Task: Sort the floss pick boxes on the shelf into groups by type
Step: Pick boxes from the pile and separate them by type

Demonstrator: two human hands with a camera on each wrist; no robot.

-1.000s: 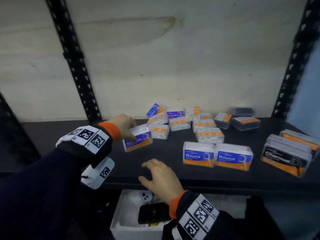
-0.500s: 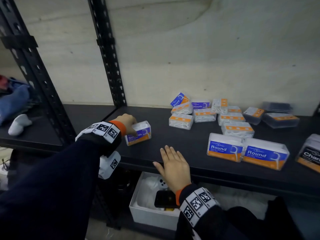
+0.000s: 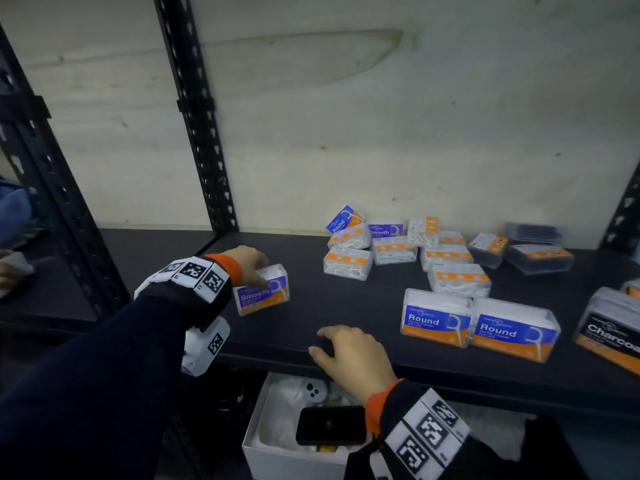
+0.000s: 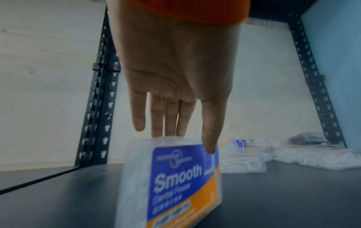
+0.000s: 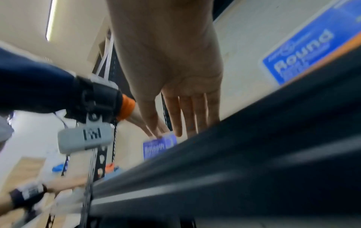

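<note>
A clear box labelled Smooth point(image 3: 263, 296) point(image 4: 175, 185) stands on the black shelf point(image 3: 346, 306), left of the others. My left hand point(image 3: 249, 263) point(image 4: 187, 141) pinches its top, thumb on the label side and fingers behind. My right hand point(image 3: 332, 344) point(image 5: 185, 131) rests with loosely bent fingers on the shelf's front edge and holds nothing. Two Round boxes point(image 3: 436, 318) point(image 3: 514, 329) stand side by side at the front right. A Charcoal box point(image 3: 609, 330) is at the far right. A mixed pile of boxes point(image 3: 398, 244) lies at the back.
A black perforated upright point(image 3: 197, 116) rises behind the left hand. Dark clear boxes point(image 3: 538, 258) lie at the back right. Below the shelf stands a white box point(image 3: 270, 455) with a black phone point(image 3: 330, 424) in it. A plywood wall backs the shelf.
My left hand has carried the Smooth box left, away from the pile, and keeps hold of it. My right hand's fingers went from flat to loosely bent at the shelf edge.
</note>
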